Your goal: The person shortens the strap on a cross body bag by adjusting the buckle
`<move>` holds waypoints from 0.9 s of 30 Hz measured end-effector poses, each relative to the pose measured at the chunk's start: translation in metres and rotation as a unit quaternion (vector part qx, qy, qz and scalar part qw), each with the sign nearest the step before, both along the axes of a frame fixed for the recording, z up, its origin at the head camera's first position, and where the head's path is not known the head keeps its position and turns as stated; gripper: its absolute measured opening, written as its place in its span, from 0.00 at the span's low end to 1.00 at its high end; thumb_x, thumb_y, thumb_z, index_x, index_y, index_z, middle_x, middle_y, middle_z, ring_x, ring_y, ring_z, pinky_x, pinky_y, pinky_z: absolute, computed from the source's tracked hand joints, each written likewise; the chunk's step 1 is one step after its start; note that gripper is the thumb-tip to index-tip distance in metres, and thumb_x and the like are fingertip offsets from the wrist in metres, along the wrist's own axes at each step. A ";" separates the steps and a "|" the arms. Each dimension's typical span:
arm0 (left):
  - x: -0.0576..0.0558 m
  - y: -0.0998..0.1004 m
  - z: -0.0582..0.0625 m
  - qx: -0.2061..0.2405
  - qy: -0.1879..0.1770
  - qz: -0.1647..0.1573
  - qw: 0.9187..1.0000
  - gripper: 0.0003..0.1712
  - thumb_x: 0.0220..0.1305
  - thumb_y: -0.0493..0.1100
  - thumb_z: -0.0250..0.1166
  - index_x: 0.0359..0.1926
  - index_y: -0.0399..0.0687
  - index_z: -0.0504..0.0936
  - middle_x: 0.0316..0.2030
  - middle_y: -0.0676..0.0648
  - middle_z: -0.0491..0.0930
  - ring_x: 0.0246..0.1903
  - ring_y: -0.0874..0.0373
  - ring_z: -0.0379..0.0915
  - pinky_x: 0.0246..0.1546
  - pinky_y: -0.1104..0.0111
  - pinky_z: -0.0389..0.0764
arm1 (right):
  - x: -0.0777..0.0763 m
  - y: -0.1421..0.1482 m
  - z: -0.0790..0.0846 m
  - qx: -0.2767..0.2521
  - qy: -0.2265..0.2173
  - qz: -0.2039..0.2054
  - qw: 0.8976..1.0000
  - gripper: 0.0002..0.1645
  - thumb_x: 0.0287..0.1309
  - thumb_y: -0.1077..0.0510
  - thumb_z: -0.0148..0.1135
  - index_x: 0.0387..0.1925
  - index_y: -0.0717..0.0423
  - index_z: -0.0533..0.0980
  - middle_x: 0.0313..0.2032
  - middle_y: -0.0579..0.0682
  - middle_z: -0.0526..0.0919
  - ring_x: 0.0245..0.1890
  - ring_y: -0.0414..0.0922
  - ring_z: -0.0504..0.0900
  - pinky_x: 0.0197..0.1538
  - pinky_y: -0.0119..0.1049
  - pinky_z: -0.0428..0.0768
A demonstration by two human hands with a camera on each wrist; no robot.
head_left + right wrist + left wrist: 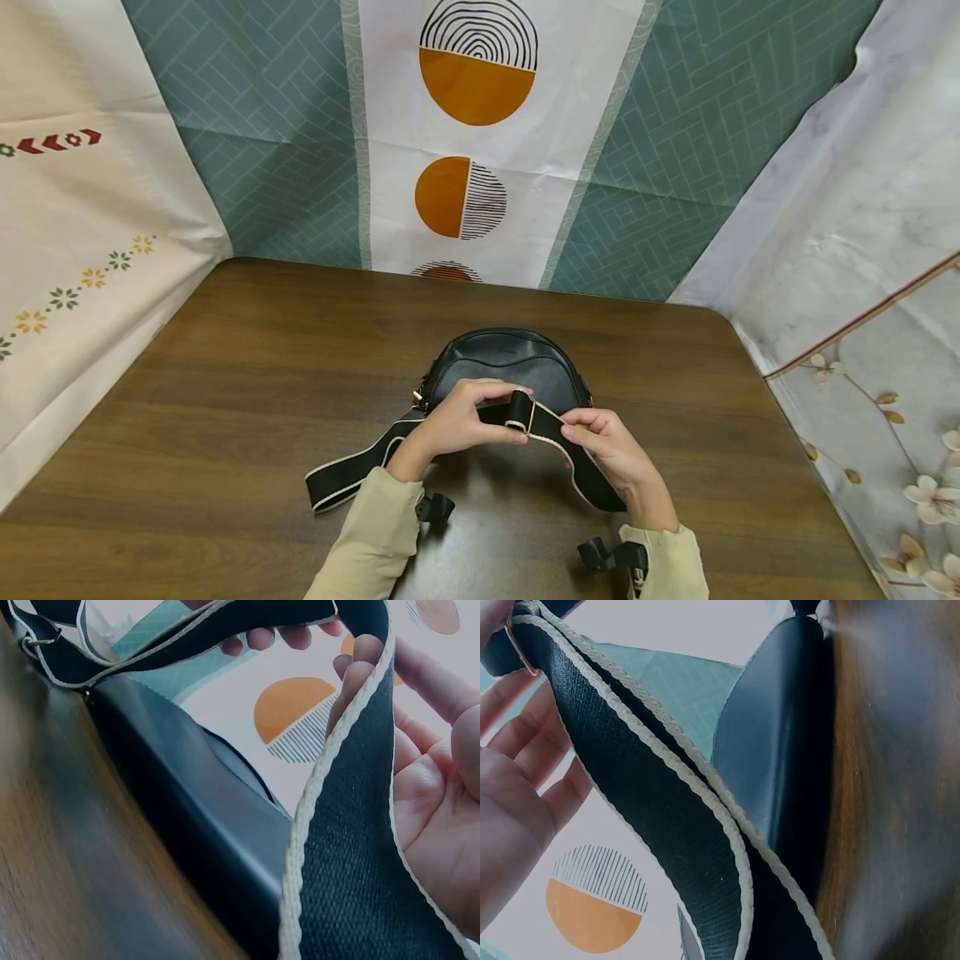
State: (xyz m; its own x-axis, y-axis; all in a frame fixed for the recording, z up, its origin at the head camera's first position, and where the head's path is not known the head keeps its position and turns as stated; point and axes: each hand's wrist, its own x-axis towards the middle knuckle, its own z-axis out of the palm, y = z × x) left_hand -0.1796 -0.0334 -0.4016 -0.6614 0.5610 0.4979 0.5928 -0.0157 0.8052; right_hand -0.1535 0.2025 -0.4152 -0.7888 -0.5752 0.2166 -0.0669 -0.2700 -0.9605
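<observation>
- Strap (552, 427): we're apparently adjusting it, left hand (467, 416) pinching by the slider (532, 415), right hand (613, 454) pinching its edge;
- bag (510, 373) is resting beyond, on the table (225, 392);
- slack is probably needing feeding through next

This seems an indoor corner, with printed sheets on three sides of a table; whether it belongs to a home or a studio, I cannot tell. The brown table (225, 417) has wood grain and rounded far corners. Behind it is a teal sheet (285, 192) with a white middle band (480, 142), which carries orange circles (477, 92). A cream cloth (82, 192) is on the left, a marbled sheet (840, 217) with blossoms (933, 500) on the right. Creases show their softness.
</observation>
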 end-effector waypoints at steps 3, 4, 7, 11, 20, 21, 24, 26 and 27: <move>0.001 0.001 0.001 -0.006 -0.004 0.002 1.000 0.27 0.42 0.39 0.73 0.47 0.40 0.78 0.41 0.49 0.79 0.39 0.62 0.74 0.39 0.58 0.74 | -0.001 -0.003 0.000 -0.001 0.004 -0.009 1.000 0.15 0.59 0.70 0.48 0.36 0.54 0.80 0.28 0.44 0.81 0.26 0.36 0.76 0.29 0.27 0.75; 0.002 0.001 0.002 -0.011 -0.005 0.002 1.000 0.27 0.42 0.38 0.73 0.47 0.39 0.78 0.41 0.48 0.79 0.39 0.62 0.74 0.39 0.58 0.74 | -0.001 -0.005 0.000 0.000 0.006 -0.013 1.000 0.15 0.59 0.70 0.49 0.36 0.53 0.80 0.29 0.43 0.81 0.27 0.36 0.76 0.30 0.27 0.75; 0.010 0.000 0.017 -0.022 -0.005 0.004 1.000 0.26 0.41 0.35 0.73 0.45 0.34 0.78 0.40 0.43 0.79 0.38 0.61 0.74 0.39 0.62 0.75 | -0.002 -0.008 0.000 0.001 0.009 -0.033 0.999 0.16 0.57 0.71 0.51 0.34 0.53 0.81 0.29 0.43 0.82 0.30 0.35 0.75 0.32 0.25 0.74; 0.019 -0.002 0.035 -0.031 -0.007 0.006 0.999 0.25 0.41 0.31 0.72 0.44 0.30 0.77 0.39 0.39 0.78 0.38 0.59 0.74 0.39 0.64 0.75 | -0.003 -0.010 0.001 -0.002 0.005 -0.052 0.999 0.16 0.55 0.72 0.52 0.32 0.52 0.82 0.28 0.42 0.82 0.29 0.35 0.75 0.32 0.25 0.73; 0.009 0.002 0.014 -0.022 -0.009 -0.002 1.000 0.26 0.39 0.33 0.73 0.44 0.33 0.78 0.40 0.42 0.79 0.39 0.60 0.75 0.40 0.60 0.75 | -0.003 -0.012 0.002 0.002 -0.002 -0.059 0.998 0.18 0.55 0.73 0.52 0.31 0.50 0.82 0.28 0.42 0.82 0.29 0.35 0.76 0.32 0.25 0.74; 0.007 0.003 0.009 -0.022 -0.011 -0.004 1.000 0.26 0.39 0.34 0.74 0.44 0.34 0.78 0.40 0.44 0.79 0.39 0.60 0.75 0.40 0.62 0.75 | -0.003 -0.013 0.003 0.006 -0.001 -0.059 0.998 0.19 0.55 0.73 0.52 0.31 0.50 0.82 0.28 0.42 0.82 0.29 0.35 0.76 0.32 0.25 0.73; 0.003 0.006 0.002 -0.021 -0.013 -0.013 1.000 0.27 0.40 0.37 0.74 0.45 0.38 0.79 0.40 0.47 0.79 0.40 0.62 0.74 0.41 0.66 0.74 | -0.003 -0.016 0.004 0.014 0.001 -0.056 0.998 0.19 0.56 0.72 0.51 0.32 0.49 0.82 0.29 0.42 0.82 0.30 0.36 0.75 0.32 0.26 0.74; 0.003 0.007 0.000 -0.020 -0.009 -0.018 1.000 0.26 0.40 0.39 0.74 0.45 0.38 0.79 0.40 0.48 0.79 0.40 0.62 0.74 0.42 0.68 0.74 | -0.004 -0.018 0.005 0.016 0.001 -0.057 0.998 0.18 0.56 0.71 0.52 0.32 0.49 0.83 0.29 0.42 0.82 0.31 0.36 0.75 0.33 0.27 0.74; 0.003 0.008 0.000 -0.020 -0.008 -0.019 1.000 0.26 0.40 0.39 0.74 0.45 0.39 0.79 0.41 0.48 0.79 0.40 0.62 0.74 0.41 0.69 0.74 | -0.004 -0.019 0.006 0.014 0.001 -0.057 0.998 0.18 0.56 0.71 0.52 0.32 0.49 0.83 0.29 0.42 0.82 0.31 0.36 0.75 0.34 0.27 0.74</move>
State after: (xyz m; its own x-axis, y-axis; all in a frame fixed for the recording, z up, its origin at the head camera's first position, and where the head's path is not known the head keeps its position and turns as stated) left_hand -0.1770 -0.0258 -0.4014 -0.6469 0.6047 0.4645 0.5797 -0.0057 0.8148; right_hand -0.1572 0.1836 -0.4096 -0.8492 -0.4874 0.2032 -0.0974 -0.2337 -0.9674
